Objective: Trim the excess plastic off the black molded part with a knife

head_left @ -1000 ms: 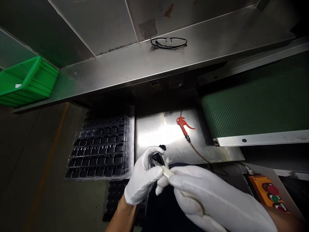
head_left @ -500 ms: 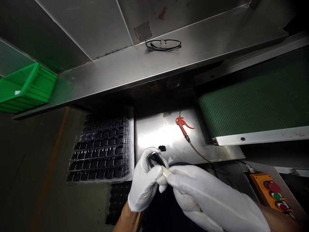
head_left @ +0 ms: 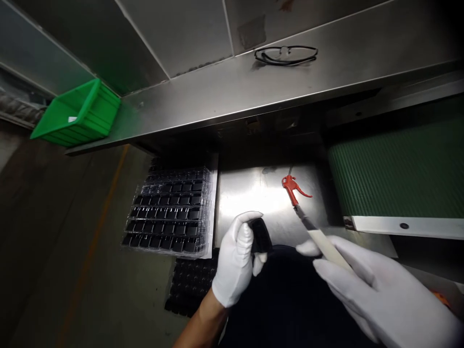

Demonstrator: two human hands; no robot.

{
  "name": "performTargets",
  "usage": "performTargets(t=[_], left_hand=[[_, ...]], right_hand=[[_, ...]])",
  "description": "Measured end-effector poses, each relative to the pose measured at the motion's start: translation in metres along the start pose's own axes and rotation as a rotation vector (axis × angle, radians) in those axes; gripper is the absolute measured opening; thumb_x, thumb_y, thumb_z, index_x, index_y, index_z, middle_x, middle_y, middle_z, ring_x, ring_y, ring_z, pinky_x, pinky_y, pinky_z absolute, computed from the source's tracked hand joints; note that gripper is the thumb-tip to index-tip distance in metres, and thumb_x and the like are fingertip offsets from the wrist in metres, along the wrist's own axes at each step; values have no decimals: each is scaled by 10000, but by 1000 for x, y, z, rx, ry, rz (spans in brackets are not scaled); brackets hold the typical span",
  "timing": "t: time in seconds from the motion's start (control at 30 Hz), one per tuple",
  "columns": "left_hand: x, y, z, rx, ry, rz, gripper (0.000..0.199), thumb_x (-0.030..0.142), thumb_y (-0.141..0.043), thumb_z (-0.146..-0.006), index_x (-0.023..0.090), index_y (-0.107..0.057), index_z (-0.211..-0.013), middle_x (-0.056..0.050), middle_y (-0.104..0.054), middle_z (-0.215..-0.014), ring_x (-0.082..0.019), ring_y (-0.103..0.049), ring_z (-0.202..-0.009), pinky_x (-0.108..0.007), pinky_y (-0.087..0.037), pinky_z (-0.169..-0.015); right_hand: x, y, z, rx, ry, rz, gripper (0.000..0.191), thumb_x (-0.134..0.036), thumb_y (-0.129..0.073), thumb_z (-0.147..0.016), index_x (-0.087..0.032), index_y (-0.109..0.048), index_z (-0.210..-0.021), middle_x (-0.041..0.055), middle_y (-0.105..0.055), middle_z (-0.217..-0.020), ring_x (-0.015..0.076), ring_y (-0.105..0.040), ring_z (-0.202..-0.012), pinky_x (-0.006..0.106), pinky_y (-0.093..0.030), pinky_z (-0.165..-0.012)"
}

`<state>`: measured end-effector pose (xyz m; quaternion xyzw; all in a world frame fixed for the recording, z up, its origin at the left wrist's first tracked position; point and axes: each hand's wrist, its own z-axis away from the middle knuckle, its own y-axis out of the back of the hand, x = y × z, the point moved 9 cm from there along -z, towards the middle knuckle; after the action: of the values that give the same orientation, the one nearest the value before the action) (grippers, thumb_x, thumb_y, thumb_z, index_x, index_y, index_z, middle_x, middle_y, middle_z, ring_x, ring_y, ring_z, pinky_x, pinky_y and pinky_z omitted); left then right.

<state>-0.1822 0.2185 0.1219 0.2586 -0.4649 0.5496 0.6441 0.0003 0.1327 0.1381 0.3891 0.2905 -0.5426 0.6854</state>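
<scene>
— Over the shiny steel worktop [head_left: 250,193], what does the left hand [head_left: 237,261] in the white glove have?

— It is closed around a small black glossy plastic part [head_left: 259,235], fingers curled over it, thumb on the near side. The part sits above the front edge of the worktop, just left of the dark lap area.

— And the right hand [head_left: 377,290]?

— Also gloved in white, it grips a slim knife-like tool with a cream handle and a thin metal blade [head_left: 321,240]. The blade tip points up and left, toward the red plastic air blow gun [head_left: 292,186] lying on the worktop; whether the tip touches the gun's nozzle is hard to tell, since they overlap in this view. Tool and black part are apart, with a clear gap between the two hands.

— What lies around them?

— Left of the worktop rests a stack of clear blister trays filled with rows of black parts [head_left: 170,212], and a further dark tray [head_left: 190,285] sits lower, beside the left wrist. To the right runs a green ribbed conveyor belt [head_left: 398,169] with a pale metal edge. Above, a long steel shelf [head_left: 217,96] carries a pair of black-framed glasses [head_left: 286,54], and a green plastic bin [head_left: 78,116] stands at its left end.
</scene>
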Motion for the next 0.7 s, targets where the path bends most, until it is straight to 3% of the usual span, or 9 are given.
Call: performTargets(t=[0.07, 0.1, 0.23, 0.37, 0.5, 0.7], left_hand=[[-1, 1, 2, 37, 59, -44, 522, 666, -463, -967, 211, -630, -1160, 46, -488, -513, -99, -394, -377, -228, -274, -381], [-1, 1, 3, 46, 81, -51, 525, 681, -491, -946, 214, -650, -1123, 34, -501, -548, -105, -415, -387, -234, -279, -375], [1, 0, 4, 28, 87, -54, 474, 658, -553, -921, 216, -689, -1024, -12, -559, -676, -124, -477, -437, -251, -326, -390], [-1, -6, 4, -25, 93, 2, 439, 619, -549, -939, 212, -691, -1023, -23, -591, -702, -105, -425, -425, -240, -287, -380], [-3, -11, 3, -49, 134, 26, 418, 595, -571, -936, 201, -696, -998, -71, -688, -863, -70, -384, -408, -232, -244, -355], [-13, -16, 0, -101, 210, 39, 343, 515, -596, -936, 195, -716, -966, -78, -724, -880, -53, -354, -387, -217, -174, -330]], right_hand=[[-13, 6, 1, 203, 154, 253, 265, -485, -615, -983, -297, -697, -1152, -4, -671, -816, 182, -674, -711, 217, -552, -579], [-20, 1, 1, 229, 239, 327, 225, -436, -611, -989, -324, -693, -1166, -30, -654, -776, 161, -659, -679, 210, -544, -586], [-43, -26, 1, 83, 545, 331, 316, -282, -563, -1046, -307, -585, -1360, -90, -462, -583, 100, -462, -457, 218, -418, -466], [-54, -37, -8, -66, 586, 309, 260, -209, -554, -1044, -260, -605, -1294, -94, -389, -596, 93, -389, -478, 236, -353, -465], [-66, -53, -12, -178, 652, 382, 154, -196, -496, -1075, -235, -645, -1088, -81, -477, -669, 89, -431, -553, 267, -346, -540], [-61, -63, -17, -171, 676, 506, 224, -181, -455, -1065, -196, -534, -856, -63, -497, -671, 104, -384, -535, 313, -255, -511]])
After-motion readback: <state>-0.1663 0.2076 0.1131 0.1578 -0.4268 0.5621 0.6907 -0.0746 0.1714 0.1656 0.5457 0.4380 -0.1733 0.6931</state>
